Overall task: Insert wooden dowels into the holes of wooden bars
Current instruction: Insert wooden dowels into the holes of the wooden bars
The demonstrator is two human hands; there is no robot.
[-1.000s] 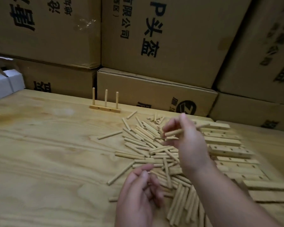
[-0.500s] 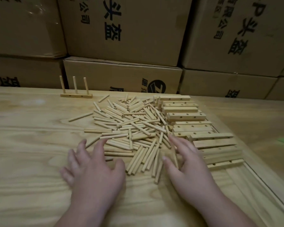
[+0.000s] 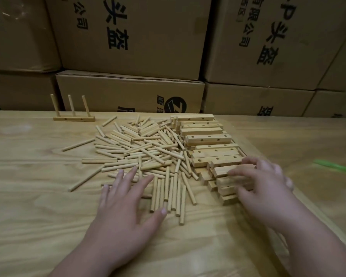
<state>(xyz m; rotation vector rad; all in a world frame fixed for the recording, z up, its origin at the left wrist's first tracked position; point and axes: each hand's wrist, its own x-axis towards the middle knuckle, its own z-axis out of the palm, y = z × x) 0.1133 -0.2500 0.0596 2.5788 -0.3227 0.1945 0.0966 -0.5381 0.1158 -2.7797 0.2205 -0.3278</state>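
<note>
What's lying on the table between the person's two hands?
In the head view, a row of loose dowels lies side by side on the table between the left hand and right hand.

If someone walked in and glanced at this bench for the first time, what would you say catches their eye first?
Most likely the sprawling pile of loose dowels in the middle of the table, with the stack of drilled wooden bars along its right side. Next, the left hand spread flat at the pile's near edge and the right hand gripping a near bar. Far left stands one finished bar with three upright dowels, before stacked cardboard boxes.
</note>
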